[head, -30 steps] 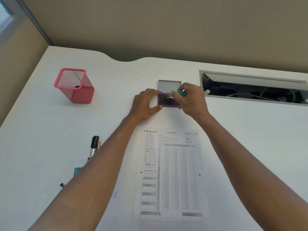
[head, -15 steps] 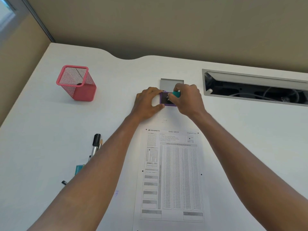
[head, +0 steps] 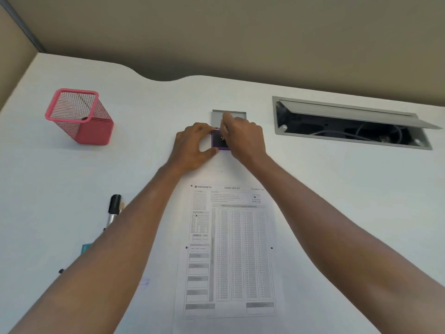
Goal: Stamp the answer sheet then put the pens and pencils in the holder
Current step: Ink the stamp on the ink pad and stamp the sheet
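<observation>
A purple ink pad lies open on the white desk, its grey lid flat behind it. My left hand grips the pad's left edge between thumb and fingers. My right hand is closed over a small stamp and holds it down on the pad; the stamp is almost entirely hidden by the fingers. The printed answer sheet lies below the hands, between my forearms. A pink mesh holder stands at the far left. A black-capped marker and a pencil lie at the left, partly under my left forearm.
An open grey cable hatch with wires inside is sunk into the desk at the right. A teal object and a black pen tip show beside my left forearm. The desk's back edge meets a beige wall.
My right hand has come down over the ink pad with the stamp, and the stamp's teal handle is now hidden under the fingers. My left hand stays on the pad.
</observation>
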`<move>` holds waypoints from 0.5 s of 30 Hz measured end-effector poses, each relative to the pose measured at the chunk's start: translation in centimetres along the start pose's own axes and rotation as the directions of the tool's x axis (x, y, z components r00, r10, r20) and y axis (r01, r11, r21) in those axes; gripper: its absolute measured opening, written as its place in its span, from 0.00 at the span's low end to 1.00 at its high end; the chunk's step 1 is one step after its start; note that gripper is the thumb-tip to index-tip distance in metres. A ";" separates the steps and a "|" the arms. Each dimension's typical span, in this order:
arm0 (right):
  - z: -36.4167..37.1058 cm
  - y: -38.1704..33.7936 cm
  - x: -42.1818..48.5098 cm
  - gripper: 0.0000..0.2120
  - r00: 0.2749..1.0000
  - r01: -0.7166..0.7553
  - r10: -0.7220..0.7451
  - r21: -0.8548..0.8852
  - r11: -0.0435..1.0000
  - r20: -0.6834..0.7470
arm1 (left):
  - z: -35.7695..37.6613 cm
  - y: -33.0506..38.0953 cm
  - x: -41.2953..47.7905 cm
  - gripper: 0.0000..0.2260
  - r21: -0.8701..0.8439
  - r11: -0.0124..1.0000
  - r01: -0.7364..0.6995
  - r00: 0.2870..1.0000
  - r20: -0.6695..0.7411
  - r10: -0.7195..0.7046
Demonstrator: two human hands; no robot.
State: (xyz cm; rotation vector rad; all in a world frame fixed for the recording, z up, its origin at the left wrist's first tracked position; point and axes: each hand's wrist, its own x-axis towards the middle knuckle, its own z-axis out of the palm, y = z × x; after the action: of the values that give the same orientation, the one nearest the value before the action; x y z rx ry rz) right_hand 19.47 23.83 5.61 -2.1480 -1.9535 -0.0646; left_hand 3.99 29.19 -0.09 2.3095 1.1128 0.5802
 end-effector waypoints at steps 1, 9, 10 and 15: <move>0.0 -0.1 0.5 0.03 1.000 -0.007 0.007 0.007 1.000 0.003 | 0.0 0.0 0.0 0.23 -0.002 1.000 -0.002 1.000 -0.002 0.002; 0.4 0.4 2.2 0.06 1.000 -0.026 0.026 0.061 0.998 0.002 | -0.1 0.0 -0.1 0.23 0.000 1.000 0.006 1.000 0.020 -0.006; 0.4 0.5 2.5 0.06 1.000 -0.030 0.030 0.067 0.997 0.004 | 0.0 -0.1 -0.1 0.23 0.004 1.000 0.008 1.000 0.025 -0.008; 0.8 1.0 3.6 0.04 0.998 -0.068 0.068 0.109 0.992 0.009 | 0.1 -0.1 0.0 0.25 0.009 1.000 0.010 1.000 0.026 -0.010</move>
State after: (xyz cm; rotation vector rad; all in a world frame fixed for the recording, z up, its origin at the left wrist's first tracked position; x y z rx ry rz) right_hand 20.70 27.43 5.33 -2.1437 -1.8397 0.0590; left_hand 3.98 29.21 -0.22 2.3108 1.1161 0.5407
